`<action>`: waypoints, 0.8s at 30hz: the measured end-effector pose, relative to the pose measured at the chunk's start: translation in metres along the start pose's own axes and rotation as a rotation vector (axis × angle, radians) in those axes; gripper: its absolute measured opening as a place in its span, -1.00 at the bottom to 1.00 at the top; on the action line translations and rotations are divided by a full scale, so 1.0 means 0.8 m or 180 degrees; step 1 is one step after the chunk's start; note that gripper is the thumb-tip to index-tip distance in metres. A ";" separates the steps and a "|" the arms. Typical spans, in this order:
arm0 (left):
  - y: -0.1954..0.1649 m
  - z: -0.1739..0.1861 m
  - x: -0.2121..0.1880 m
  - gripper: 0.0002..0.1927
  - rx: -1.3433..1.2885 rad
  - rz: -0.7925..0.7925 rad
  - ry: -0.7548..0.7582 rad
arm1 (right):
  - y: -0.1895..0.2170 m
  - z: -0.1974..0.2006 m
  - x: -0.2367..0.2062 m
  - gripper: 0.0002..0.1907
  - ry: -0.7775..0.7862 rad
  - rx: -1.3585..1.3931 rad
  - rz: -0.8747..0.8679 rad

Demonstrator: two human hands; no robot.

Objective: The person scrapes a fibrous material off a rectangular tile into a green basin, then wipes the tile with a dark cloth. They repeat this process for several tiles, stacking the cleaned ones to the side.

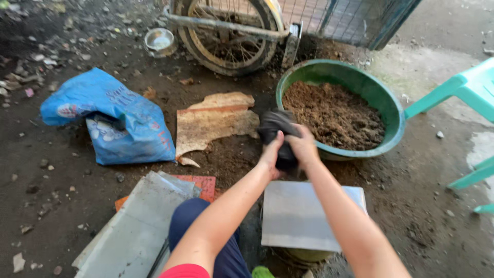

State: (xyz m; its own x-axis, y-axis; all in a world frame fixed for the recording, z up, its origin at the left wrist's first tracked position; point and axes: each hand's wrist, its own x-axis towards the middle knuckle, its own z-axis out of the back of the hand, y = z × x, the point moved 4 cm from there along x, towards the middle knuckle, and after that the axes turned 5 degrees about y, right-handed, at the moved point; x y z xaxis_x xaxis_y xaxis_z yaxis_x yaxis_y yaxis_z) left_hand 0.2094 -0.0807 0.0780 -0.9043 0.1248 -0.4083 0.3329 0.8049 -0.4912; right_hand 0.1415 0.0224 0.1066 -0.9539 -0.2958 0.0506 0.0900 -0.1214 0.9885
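Black bag (278,135), soft and crumpled, is held by both hands just beside the near rim of the green basin (391,110), above the dirt floor (77,195). The left hand (271,154) wraps its fingers around the bag's lower part from the left, and the right hand (303,146) closes over it from the right; both grips are tight on the plastic. What the bag holds cannot be told, as its mouth is blurred and partly covered by the hands. The basin is filled most of the way with brown soil (334,113). A small metal bowl (159,39) sits far back by a cart wheel (229,33); its contents are too small to make out. A blue sack (110,121) lies slumped at the left, its opening hidden. A grey sheet (296,213) below the arms covers a round vessel whose rim barely peeks out. A teal chair (471,87) is cut off at the right edge.
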 end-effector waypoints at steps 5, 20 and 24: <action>-0.127 0.030 -0.009 -0.48 0.0302 -0.2155 -0.1303 | 0.042 -0.068 0.011 -0.35 0.1048 0.1391 -0.1270; -0.193 0.068 -0.031 -0.48 0.3937 -0.2230 -0.3101 | 0.043 -0.123 0.018 -0.46 0.2578 -0.4595 0.1045; -0.162 0.024 -0.040 -0.57 0.4168 -0.2602 -0.2411 | 0.027 -0.101 0.027 -0.27 0.2846 -0.5130 0.1221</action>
State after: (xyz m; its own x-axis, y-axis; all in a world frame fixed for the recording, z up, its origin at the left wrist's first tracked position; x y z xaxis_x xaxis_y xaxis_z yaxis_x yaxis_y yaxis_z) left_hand 0.2002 -0.2004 0.1397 -0.7476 -0.6354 0.1932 0.2136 -0.5055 -0.8359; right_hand 0.1460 -0.0636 0.1177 -0.4567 -0.7959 -0.3974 0.8878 -0.4363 -0.1466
